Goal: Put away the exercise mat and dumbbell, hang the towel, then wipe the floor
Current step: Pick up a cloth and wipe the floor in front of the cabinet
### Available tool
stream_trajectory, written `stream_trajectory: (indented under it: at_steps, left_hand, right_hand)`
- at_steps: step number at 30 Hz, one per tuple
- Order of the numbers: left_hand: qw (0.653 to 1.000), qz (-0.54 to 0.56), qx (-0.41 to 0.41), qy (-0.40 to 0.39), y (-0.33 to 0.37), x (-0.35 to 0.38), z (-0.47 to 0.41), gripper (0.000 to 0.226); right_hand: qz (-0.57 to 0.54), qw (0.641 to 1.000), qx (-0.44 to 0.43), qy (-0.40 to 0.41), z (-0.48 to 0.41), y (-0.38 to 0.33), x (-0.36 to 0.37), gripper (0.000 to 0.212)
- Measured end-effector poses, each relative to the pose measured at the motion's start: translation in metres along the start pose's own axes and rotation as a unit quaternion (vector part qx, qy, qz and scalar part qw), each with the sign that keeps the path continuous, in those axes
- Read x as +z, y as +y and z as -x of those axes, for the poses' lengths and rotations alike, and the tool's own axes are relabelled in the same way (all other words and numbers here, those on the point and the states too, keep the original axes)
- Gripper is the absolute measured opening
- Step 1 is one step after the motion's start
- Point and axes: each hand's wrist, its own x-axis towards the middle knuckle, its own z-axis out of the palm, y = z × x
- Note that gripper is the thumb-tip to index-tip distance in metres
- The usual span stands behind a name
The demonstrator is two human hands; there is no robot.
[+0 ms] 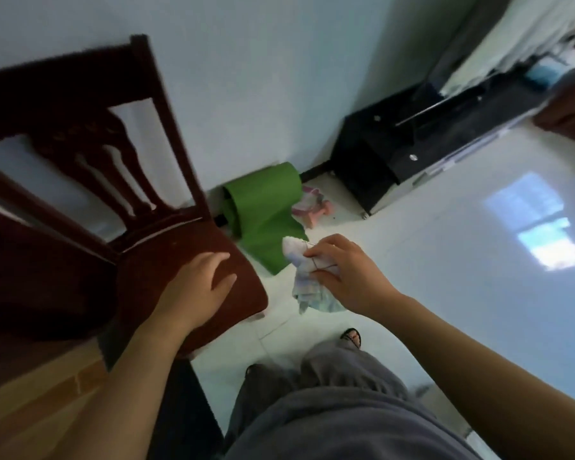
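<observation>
My right hand [341, 272] grips a crumpled pale checked towel [307, 277], held above the white floor in the middle of the view. My left hand [198, 285] lies flat on the seat of a dark wooden chair [166, 267], fingers spread, holding nothing. Beyond the towel a green exercise mat [263, 207] leans partly rolled against the wall, its loose end trailing on the floor. A pink dumbbell [309, 210] lies on the floor just right of the mat, partly hidden by it.
A black low cabinet [395, 154] stands against the wall at the right. White tiled floor [445, 260] stretches to the right with a window's reflection. My legs in grey trousers and a sandalled foot [351, 336] are below. A wooden tabletop edge [30, 403] sits at lower left.
</observation>
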Motion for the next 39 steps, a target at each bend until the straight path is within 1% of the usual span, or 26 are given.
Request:
stream_trajectory:
  at_steps: [2, 5, 10, 16, 21, 24, 29, 35, 39]
  left_hand:
    - [0.999, -0.024, 0.035, -0.010, 0.029, -0.001, -0.022, 0.047]
    - [0.993, -0.052, 0.104, -0.025, 0.090, 0.014, -0.046, 0.047]
    - [0.976, -0.064, 0.188, -0.092, 0.206, 0.079, -0.061, 0.047]
    - [0.959, -0.071, 0.238, -0.138, 0.341, 0.163, -0.071, 0.046]
    - [0.943, -0.092, 0.280, -0.155, 0.438, 0.215, -0.089, 0.047]
    - [0.941, -0.092, 0.283, -0.163, 0.473, 0.233, -0.096, 0.048]
    - [0.937, -0.111, 0.277, -0.180, 0.505, 0.250, -0.119, 0.047]
    - [0.929, -0.126, 0.292, -0.189, 0.546, 0.258, -0.187, 0.047]
    - [0.924, -0.117, 0.308, -0.194, 0.589, 0.261, -0.246, 0.047]
  right_hand:
    - [-0.013, 0.998, 0.034, 0.042, 0.021, 0.020, -0.023, 0.028]
    - [-0.025, 0.991, 0.084, 0.101, 0.053, 0.055, -0.053, 0.025]
    - [-0.050, 0.971, 0.152, 0.178, 0.109, 0.127, -0.101, 0.017]
    - [-0.071, 0.949, 0.205, 0.228, 0.166, 0.230, -0.165, 0.021]
    - [-0.088, 0.936, 0.237, 0.246, 0.193, 0.301, -0.217, 0.018]
    - [-0.107, 0.931, 0.251, 0.242, 0.201, 0.330, -0.235, 0.017]
    - [-0.132, 0.922, 0.271, 0.242, 0.191, 0.372, -0.248, 0.018]
    - [-0.141, 0.917, 0.288, 0.239, 0.153, 0.421, -0.274, 0.019]
    - [-0.124, 0.912, 0.293, 0.258, 0.117, 0.458, -0.314, 0.020]
